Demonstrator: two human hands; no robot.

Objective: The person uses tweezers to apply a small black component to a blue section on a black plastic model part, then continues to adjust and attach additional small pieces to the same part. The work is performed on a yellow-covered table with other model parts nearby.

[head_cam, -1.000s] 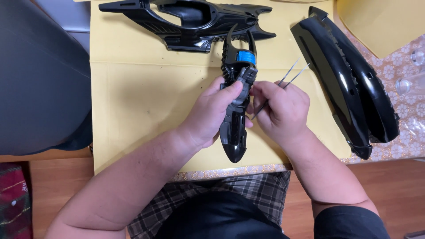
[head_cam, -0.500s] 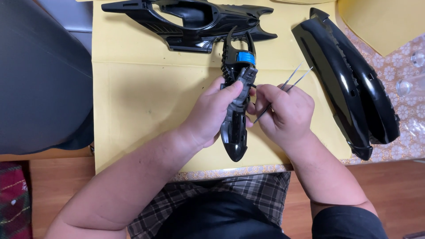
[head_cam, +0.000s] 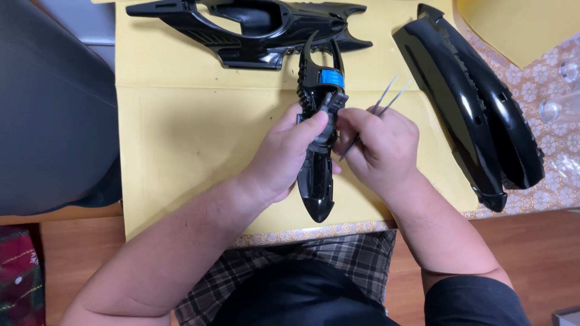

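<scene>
A long glossy black plastic model part [head_cam: 316,181] with two curved prongs and a blue patch near its far end lies over a yellow sheet [head_cam: 193,139]. My left hand [head_cam: 284,154] grips its middle, thumb pressed against a small dark piece on top. My right hand [head_cam: 377,145] is closed around thin metal tweezers [head_cam: 386,99], whose ends stick out up and to the right; its fingertips touch the same small piece beside my left thumb.
A larger black hollow body shell [head_cam: 254,27] lies at the top of the yellow sheet. A long black curved panel [head_cam: 471,102] rests at the right, partly on a floral patterned cloth [head_cam: 544,84]. A dark grey chair surface [head_cam: 54,115] fills the left.
Both hands stay on the black part. My right hand has shifted slightly, and the tweezers have tilted a little.
</scene>
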